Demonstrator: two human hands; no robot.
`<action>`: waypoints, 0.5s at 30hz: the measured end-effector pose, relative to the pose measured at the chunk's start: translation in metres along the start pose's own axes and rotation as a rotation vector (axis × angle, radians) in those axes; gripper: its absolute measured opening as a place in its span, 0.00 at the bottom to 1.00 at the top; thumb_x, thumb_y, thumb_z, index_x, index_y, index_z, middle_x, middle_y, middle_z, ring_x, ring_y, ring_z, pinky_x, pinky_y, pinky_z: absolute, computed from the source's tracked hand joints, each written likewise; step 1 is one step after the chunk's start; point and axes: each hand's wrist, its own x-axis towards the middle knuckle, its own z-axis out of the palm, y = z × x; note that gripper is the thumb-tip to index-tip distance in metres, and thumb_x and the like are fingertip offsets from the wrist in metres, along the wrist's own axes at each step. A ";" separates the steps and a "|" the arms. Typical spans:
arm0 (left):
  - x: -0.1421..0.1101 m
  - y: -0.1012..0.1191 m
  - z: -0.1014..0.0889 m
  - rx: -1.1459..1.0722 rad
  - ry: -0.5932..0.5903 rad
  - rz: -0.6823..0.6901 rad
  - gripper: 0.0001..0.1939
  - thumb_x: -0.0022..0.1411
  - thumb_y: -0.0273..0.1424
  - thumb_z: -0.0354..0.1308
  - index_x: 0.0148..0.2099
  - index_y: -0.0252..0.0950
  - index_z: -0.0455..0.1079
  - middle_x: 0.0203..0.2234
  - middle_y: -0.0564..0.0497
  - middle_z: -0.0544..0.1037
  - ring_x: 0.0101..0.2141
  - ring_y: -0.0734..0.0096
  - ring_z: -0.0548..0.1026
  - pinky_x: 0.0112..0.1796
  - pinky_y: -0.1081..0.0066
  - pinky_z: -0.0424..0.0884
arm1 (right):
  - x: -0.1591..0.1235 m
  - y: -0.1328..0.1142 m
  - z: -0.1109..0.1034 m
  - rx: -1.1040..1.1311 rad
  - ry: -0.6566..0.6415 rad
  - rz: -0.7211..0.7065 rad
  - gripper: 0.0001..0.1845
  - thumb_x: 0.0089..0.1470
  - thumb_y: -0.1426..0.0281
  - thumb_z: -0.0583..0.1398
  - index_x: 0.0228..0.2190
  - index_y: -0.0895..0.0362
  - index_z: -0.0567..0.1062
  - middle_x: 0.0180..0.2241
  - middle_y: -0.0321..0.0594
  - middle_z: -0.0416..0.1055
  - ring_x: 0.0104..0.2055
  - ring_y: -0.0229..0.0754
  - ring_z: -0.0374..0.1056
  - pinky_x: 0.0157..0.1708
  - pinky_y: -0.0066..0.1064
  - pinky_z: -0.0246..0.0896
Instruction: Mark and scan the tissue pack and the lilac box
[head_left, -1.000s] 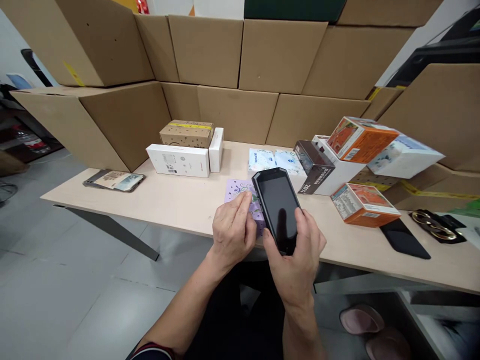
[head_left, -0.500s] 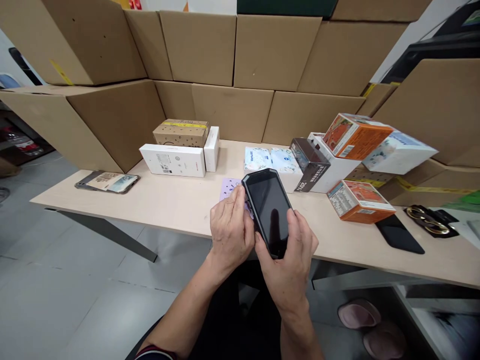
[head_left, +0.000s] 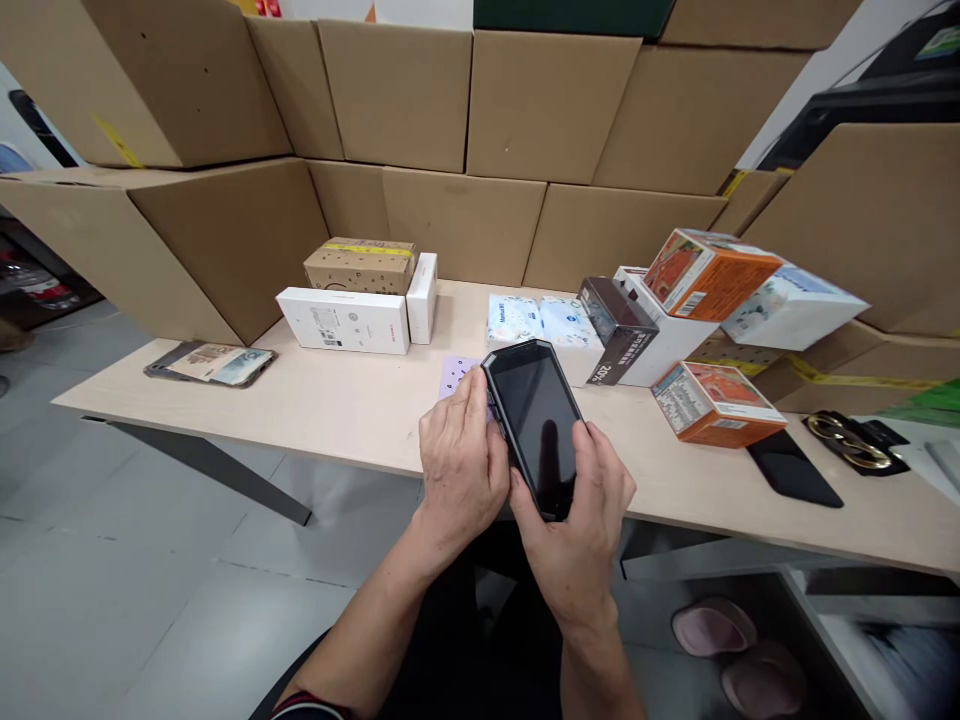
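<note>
Between my hands is a black smartphone (head_left: 534,400) with a thick angular frame, its screen dark and facing me. My left hand (head_left: 463,455) presses closed fingers along its left edge. My right hand (head_left: 577,515) grips the lower right side, thumb at the bottom edge and fingers along the right. The phone is tilted, its top leaning to the left, above the front of the table. Behind my left fingers lies a purple patterned card or packet (head_left: 457,374), partly hidden by hand and phone. White floral tissue packs (head_left: 574,340) stand just beyond the phone.
On the light wooden table (head_left: 352,420), white boxes (head_left: 341,320) and a brown carton (head_left: 360,268) stand left of centre. A phone-like item with a banknote print (head_left: 214,363) lies far left. Orange boxes (head_left: 720,405), a dark box (head_left: 616,330) and a black phone (head_left: 796,468) are at right. Cardboard walls (head_left: 465,225) close the back.
My hands and the phone hold almost the same pose. The whole view has shifted very slightly; nothing on the table has moved visibly.
</note>
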 end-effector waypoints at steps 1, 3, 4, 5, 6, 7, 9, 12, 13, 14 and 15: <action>0.000 -0.001 0.000 -0.003 0.011 0.011 0.28 0.70 0.26 0.46 0.70 0.29 0.55 0.62 0.34 0.71 0.56 0.52 0.73 0.50 0.58 0.66 | 0.000 0.000 0.000 -0.004 0.002 0.002 0.40 0.58 0.61 0.64 0.66 0.57 0.57 0.60 0.61 0.64 0.62 0.61 0.62 0.55 0.60 0.63; -0.001 -0.002 0.001 -0.015 0.037 0.041 0.28 0.69 0.25 0.47 0.70 0.30 0.57 0.60 0.36 0.73 0.56 0.53 0.73 0.51 0.58 0.66 | 0.000 -0.001 0.001 -0.014 0.004 0.004 0.40 0.58 0.61 0.64 0.66 0.57 0.57 0.60 0.62 0.64 0.62 0.61 0.62 0.55 0.60 0.63; -0.002 -0.003 0.002 -0.023 0.048 0.056 0.27 0.69 0.25 0.47 0.69 0.30 0.59 0.59 0.36 0.74 0.55 0.54 0.73 0.51 0.59 0.66 | 0.000 -0.002 0.001 -0.019 0.005 0.008 0.40 0.58 0.61 0.64 0.66 0.57 0.57 0.60 0.62 0.63 0.62 0.61 0.62 0.55 0.60 0.62; -0.002 -0.004 0.002 -0.033 0.057 0.069 0.26 0.69 0.25 0.48 0.68 0.30 0.60 0.58 0.37 0.75 0.55 0.55 0.74 0.51 0.59 0.66 | 0.000 -0.002 0.002 -0.024 0.005 0.012 0.40 0.58 0.61 0.64 0.66 0.58 0.57 0.60 0.63 0.63 0.62 0.61 0.62 0.55 0.60 0.62; -0.003 -0.004 0.003 -0.042 0.066 0.079 0.26 0.69 0.25 0.48 0.68 0.30 0.61 0.57 0.37 0.76 0.54 0.55 0.74 0.51 0.59 0.66 | 0.000 -0.002 0.003 -0.027 0.005 0.019 0.40 0.58 0.61 0.64 0.66 0.57 0.57 0.60 0.63 0.63 0.62 0.61 0.62 0.56 0.61 0.62; -0.004 -0.005 0.003 -0.050 0.074 0.088 0.26 0.69 0.25 0.49 0.68 0.31 0.61 0.56 0.38 0.77 0.53 0.55 0.75 0.51 0.59 0.66 | 0.000 -0.003 0.003 -0.030 0.005 0.026 0.39 0.59 0.61 0.63 0.66 0.57 0.57 0.61 0.62 0.63 0.62 0.61 0.62 0.56 0.61 0.62; -0.005 -0.006 0.004 -0.062 0.083 0.101 0.26 0.69 0.26 0.50 0.68 0.33 0.62 0.55 0.39 0.78 0.51 0.56 0.75 0.51 0.58 0.66 | 0.001 -0.003 0.005 -0.039 0.007 0.041 0.39 0.59 0.60 0.63 0.66 0.57 0.58 0.61 0.63 0.63 0.62 0.62 0.62 0.56 0.62 0.61; -0.006 -0.006 0.005 -0.070 0.087 0.120 0.26 0.69 0.26 0.50 0.68 0.33 0.62 0.55 0.40 0.79 0.49 0.57 0.75 0.50 0.58 0.66 | 0.002 -0.003 0.007 -0.048 0.014 0.052 0.38 0.59 0.60 0.63 0.65 0.59 0.60 0.60 0.64 0.63 0.61 0.62 0.62 0.55 0.61 0.62; -0.006 -0.006 0.005 -0.070 0.089 0.122 0.25 0.69 0.25 0.50 0.67 0.33 0.63 0.55 0.40 0.79 0.49 0.57 0.75 0.50 0.58 0.66 | 0.003 -0.003 0.007 -0.049 0.017 0.052 0.38 0.58 0.60 0.63 0.65 0.60 0.60 0.60 0.65 0.64 0.61 0.62 0.62 0.55 0.61 0.62; -0.006 -0.006 0.006 -0.071 0.092 0.123 0.25 0.69 0.25 0.51 0.67 0.33 0.63 0.55 0.40 0.79 0.49 0.57 0.75 0.50 0.58 0.66 | 0.003 -0.003 0.007 -0.048 0.018 0.051 0.38 0.58 0.60 0.63 0.65 0.60 0.60 0.60 0.65 0.64 0.61 0.62 0.62 0.55 0.61 0.62; -0.006 -0.006 0.006 -0.071 0.097 0.122 0.25 0.69 0.25 0.51 0.67 0.32 0.63 0.55 0.39 0.78 0.49 0.57 0.75 0.50 0.58 0.66 | 0.003 -0.003 0.007 -0.047 0.017 0.051 0.38 0.58 0.60 0.63 0.65 0.59 0.60 0.60 0.64 0.64 0.61 0.62 0.62 0.55 0.61 0.62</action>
